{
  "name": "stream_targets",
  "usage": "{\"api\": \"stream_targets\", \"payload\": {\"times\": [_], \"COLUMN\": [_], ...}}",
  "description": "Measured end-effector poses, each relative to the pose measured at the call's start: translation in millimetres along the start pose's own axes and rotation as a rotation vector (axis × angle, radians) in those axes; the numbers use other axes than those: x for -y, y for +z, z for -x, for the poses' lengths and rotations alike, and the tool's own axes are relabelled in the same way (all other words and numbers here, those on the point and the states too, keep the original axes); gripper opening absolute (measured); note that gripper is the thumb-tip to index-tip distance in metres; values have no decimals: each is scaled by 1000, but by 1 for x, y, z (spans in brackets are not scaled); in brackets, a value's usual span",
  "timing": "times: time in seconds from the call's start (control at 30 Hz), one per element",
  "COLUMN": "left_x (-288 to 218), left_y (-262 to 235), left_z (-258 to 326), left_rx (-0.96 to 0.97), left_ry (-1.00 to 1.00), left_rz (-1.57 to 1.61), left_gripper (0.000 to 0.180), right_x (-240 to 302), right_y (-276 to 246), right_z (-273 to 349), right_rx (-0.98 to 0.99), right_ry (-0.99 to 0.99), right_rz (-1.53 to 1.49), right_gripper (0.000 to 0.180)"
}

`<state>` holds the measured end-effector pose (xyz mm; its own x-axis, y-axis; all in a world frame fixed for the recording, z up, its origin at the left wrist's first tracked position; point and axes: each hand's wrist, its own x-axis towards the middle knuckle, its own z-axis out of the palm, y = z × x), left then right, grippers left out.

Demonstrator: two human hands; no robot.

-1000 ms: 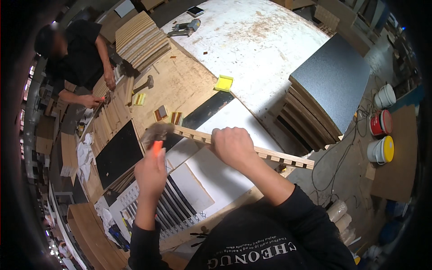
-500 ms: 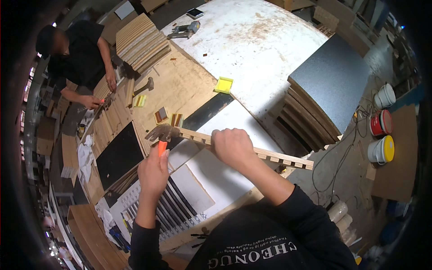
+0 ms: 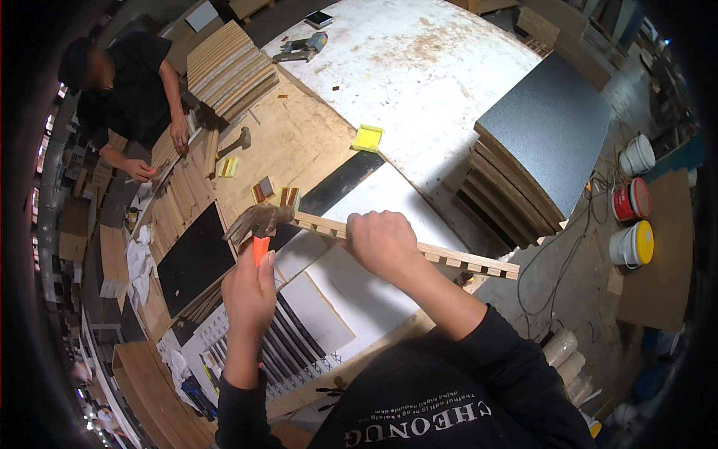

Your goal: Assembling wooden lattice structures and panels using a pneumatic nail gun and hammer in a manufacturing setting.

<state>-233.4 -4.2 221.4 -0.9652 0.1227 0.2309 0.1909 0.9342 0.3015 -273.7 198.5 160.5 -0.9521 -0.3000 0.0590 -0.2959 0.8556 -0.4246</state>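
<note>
A: Starting at the far left — a co-worker in a black shirt (image 3: 123, 97) bends over a row of wooden slats (image 3: 176, 191), with a second hammer (image 3: 235, 140) lying loose on the plywood bench (image 3: 299, 142) beside them.

B: And nearer in?

A: The left hand (image 3: 250, 295) is closed round the orange handle of a hammer (image 3: 260, 222), whose head sits right at the left end of a slatted wooden strip (image 3: 419, 248). The right hand (image 3: 383, 241) is clamped on that strip near its middle, pinning it over a white panel (image 3: 374, 198). The two hands are apart, though not by much.

B: So what could go wrong?

A: The head is blurred, so I judge it to be moving — and the gripping fingers lie just along from where it lands. A glancing blow could skid down the strip onto them. The strip's right end also overhangs the bench edge with nothing under it; a hard strike could make it kick or crack a thin slat.

B: Anything on the right?

A: Stacked boards under a grey sheet (image 3: 550, 123), and paint buckets (image 3: 632, 202) on the floor among loose cables — a trip risk, I'd say.
</note>
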Motion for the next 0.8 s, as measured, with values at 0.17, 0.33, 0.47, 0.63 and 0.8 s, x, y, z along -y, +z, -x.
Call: {"api": "stream_targets", "payload": {"times": [0.17, 0.33, 0.47, 0.63, 0.8], "left_x": [-2, 0, -5, -27, -37], "left_y": [19, 14, 10, 7, 17], "left_z": [2, 7, 3, 15, 11], "left_rx": [137, 184, 228, 118, 218], "left_ry": [-28, -68, -95, 91, 64], "left_rz": [-55, -78, -87, 44, -1], "left_gripper": [33, 35, 34, 31, 30], "right_x": [-2, -15, -55, -95, -131], "right_y": [-7, -56, -84, -103, -74], "right_z": [1, 51, 111, 159, 176], "right_rx": [43, 43, -67, -79, -134], "right_ry": [21, 27, 81, 304, 330], "right_rz": [-6, -59, 52, 47, -420], "right_gripper": [30, 50, 52, 44, 34]}}
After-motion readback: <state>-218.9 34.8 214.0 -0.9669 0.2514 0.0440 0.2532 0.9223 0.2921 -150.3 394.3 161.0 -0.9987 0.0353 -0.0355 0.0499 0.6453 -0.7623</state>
